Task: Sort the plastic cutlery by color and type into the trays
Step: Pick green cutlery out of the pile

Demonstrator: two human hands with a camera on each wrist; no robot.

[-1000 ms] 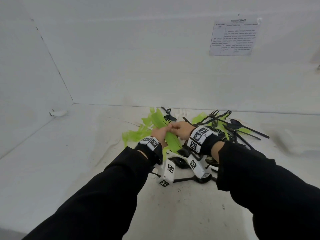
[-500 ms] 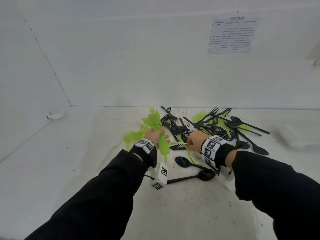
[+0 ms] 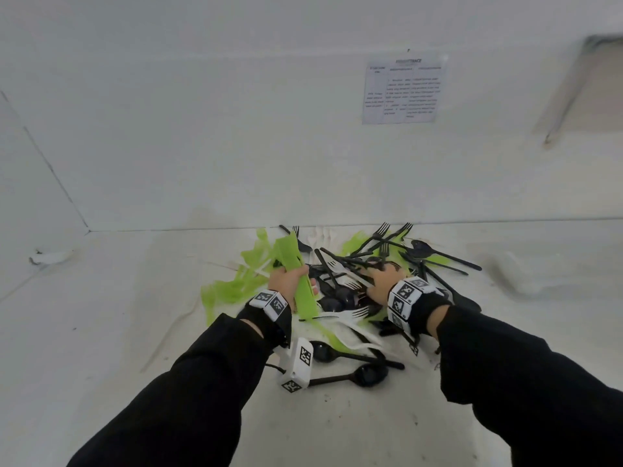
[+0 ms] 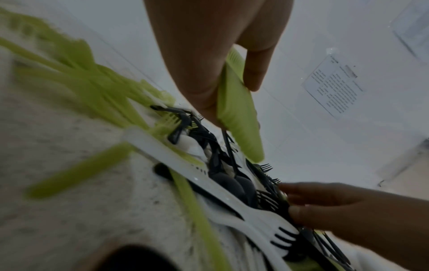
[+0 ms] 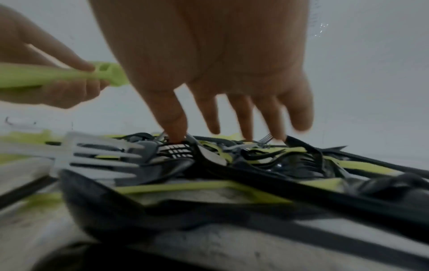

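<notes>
Closest to the person, two black spoons (image 3: 350, 360) are lying flat on the white surface (image 3: 101, 332), just in front of the big pile. A white fork (image 3: 347, 315) is lying across the near edge of the pile, between the two wrists.

The left hand (image 3: 288, 281) is holding a bunch of green knives (image 3: 298, 274). Its grip is wrapping tight around the middle of the bunch, with the fingers on one side and the thumb on the other. The bunch is sticking out both ways, up past the knuckles toward the wall and down past the wrist. It is being held up above the pile, not touching it.

The right hand (image 3: 387, 279) is reaching down into the cutlery pile (image 3: 371, 264). Its grip is spread, and the fingers (image 5: 241, 117) are pointing down. The first finger is touching the black forks (image 5: 176, 150) on top. It is not holding anything.

More green pieces (image 3: 232, 284) are lying loose on the surface to the left of the left hand. Black forks and spoons are poking out at the far right of the pile.

Farther back, a sheet of paper (image 3: 403, 91) with printing is hanging on the white wall.
</notes>
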